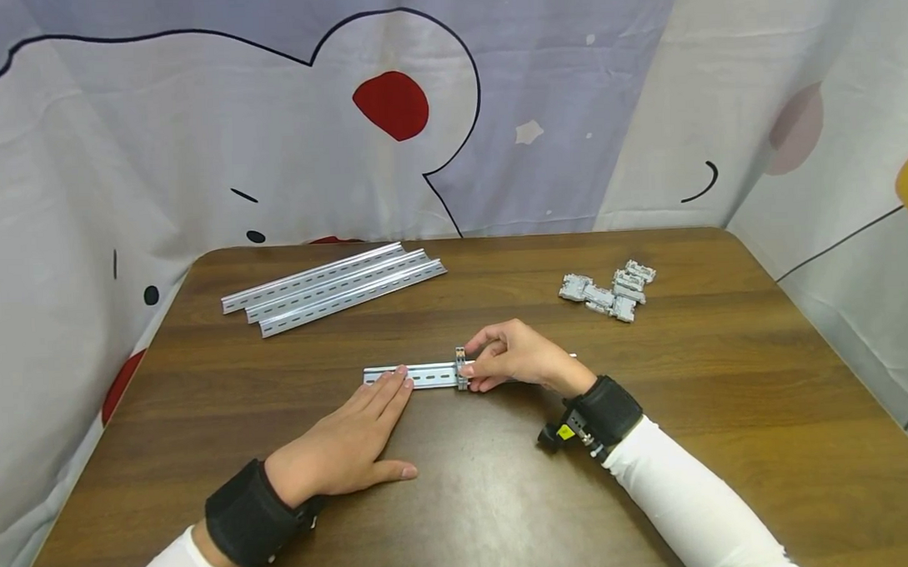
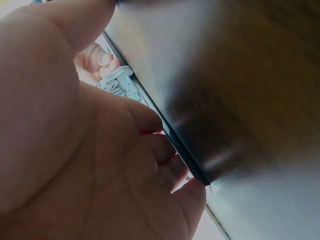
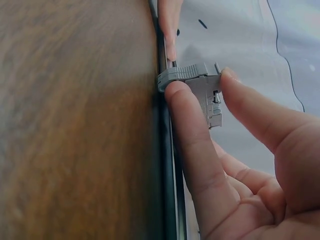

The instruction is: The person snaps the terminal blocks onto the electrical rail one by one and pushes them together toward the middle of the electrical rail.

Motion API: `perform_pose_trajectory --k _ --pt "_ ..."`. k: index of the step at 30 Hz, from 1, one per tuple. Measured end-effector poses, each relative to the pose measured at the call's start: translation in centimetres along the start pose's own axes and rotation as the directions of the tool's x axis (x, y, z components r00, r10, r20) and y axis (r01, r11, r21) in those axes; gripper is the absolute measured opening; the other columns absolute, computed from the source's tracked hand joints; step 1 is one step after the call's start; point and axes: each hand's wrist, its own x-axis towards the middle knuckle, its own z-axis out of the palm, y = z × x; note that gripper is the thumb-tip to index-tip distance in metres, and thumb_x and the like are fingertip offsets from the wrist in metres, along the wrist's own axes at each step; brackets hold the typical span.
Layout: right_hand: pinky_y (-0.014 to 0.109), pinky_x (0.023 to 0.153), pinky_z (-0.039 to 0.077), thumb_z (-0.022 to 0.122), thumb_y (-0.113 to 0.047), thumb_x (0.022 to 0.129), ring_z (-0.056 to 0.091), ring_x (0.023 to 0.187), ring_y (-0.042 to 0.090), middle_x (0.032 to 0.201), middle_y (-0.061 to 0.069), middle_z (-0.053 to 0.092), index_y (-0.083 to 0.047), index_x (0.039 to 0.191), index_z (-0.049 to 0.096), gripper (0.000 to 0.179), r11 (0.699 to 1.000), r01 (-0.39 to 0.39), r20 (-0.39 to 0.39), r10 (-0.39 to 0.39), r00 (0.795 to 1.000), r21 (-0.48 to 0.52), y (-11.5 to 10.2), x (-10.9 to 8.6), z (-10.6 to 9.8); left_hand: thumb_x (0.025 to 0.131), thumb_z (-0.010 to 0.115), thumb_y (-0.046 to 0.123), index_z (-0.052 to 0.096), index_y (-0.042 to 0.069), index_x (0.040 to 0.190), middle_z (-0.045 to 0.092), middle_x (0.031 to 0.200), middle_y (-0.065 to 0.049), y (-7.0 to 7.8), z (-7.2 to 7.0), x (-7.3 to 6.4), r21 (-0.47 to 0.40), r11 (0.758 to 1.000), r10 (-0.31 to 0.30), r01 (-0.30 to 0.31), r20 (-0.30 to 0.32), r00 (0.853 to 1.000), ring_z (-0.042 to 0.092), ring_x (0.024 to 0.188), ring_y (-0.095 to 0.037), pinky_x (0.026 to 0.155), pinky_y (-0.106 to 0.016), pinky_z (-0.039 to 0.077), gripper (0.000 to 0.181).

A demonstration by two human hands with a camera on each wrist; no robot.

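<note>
A slotted metal DIN rail (image 1: 432, 376) lies crosswise on the table in front of the person. Across it stands a small grey terminal block (image 1: 460, 368) with an orange spot at its far end. My right hand (image 1: 518, 356) pinches this block between thumb and finger; in the right wrist view the fingertips sit at two ends of the terminal block (image 3: 192, 75). The rail's right part is mostly hidden under that hand. My left hand (image 1: 347, 441) lies with straight fingers, their tips resting on the rail's left end, thumb spread out on the table side.
Three longer DIN rails (image 1: 334, 288) lie side by side at the back left of the wooden table (image 1: 476, 500). Several more grey terminal blocks (image 1: 608, 295) are grouped at the back right. A printed curtain (image 1: 537, 89) hangs behind the table.
</note>
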Motion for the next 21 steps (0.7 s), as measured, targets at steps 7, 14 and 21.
perform_pose_trajectory --k 7,14,21 --pt "0.043 0.077 0.058 0.077 -0.015 0.085 0.072 0.084 0.032 0.096 0.024 0.071 0.004 0.117 0.060 0.041 0.999 0.010 0.017 -0.009 1.000 -0.045 -0.2 -0.2 -0.2 0.091 0.053 0.063 0.013 -0.001 0.155 0.004 0.162 -0.019 -0.1 0.1 0.0 -0.004 1.000 -0.004 0.004 -0.004 1.000 0.008 0.149 -0.034 0.118 -0.051 0.018 0.099" --pt "0.044 0.077 0.058 0.076 -0.017 0.086 0.071 0.084 0.036 0.097 0.025 0.070 0.004 0.118 0.060 0.041 0.997 0.016 -0.025 -0.018 1.000 -0.080 -0.7 -0.9 -1.0 0.090 0.055 0.062 0.013 -0.002 0.154 0.004 0.162 -0.020 -0.2 0.2 0.0 -0.004 1.000 0.009 -0.009 -0.013 1.000 0.008 0.149 -0.035 0.118 -0.052 0.018 0.100" --pt "0.043 0.072 0.059 0.075 -0.024 0.087 0.072 0.084 0.032 0.095 0.019 0.072 0.000 0.118 0.062 0.042 0.983 0.021 -0.068 -0.033 0.997 -0.182 -0.5 -1.0 -2.3 0.090 0.054 0.062 0.013 -0.002 0.154 0.004 0.162 -0.020 -0.3 0.3 0.0 0.000 1.000 0.018 -0.018 -0.014 1.000 0.008 0.149 -0.035 0.118 -0.051 0.018 0.100"
